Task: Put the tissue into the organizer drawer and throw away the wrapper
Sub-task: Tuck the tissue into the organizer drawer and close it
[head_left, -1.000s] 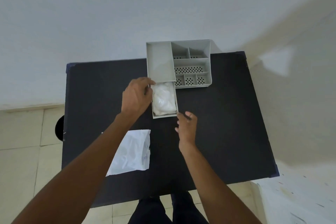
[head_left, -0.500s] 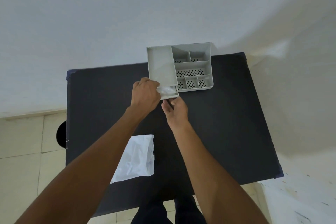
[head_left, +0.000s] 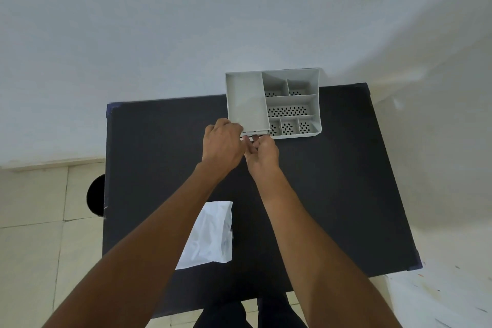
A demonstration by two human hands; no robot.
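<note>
Grey plastic organizer, upper centre: both hands, left hand and right hand, press its nearly shut drawer, tissue hidden inside; fingertips could pinch, and the white wrapper lies unclaimed at lower centre.

No readable text, label, brand, number or sign shows on anything here

The grey plastic organizer drawer, earlier pulled out showing white tissue, is now pushed almost fully in by both hands.
</note>
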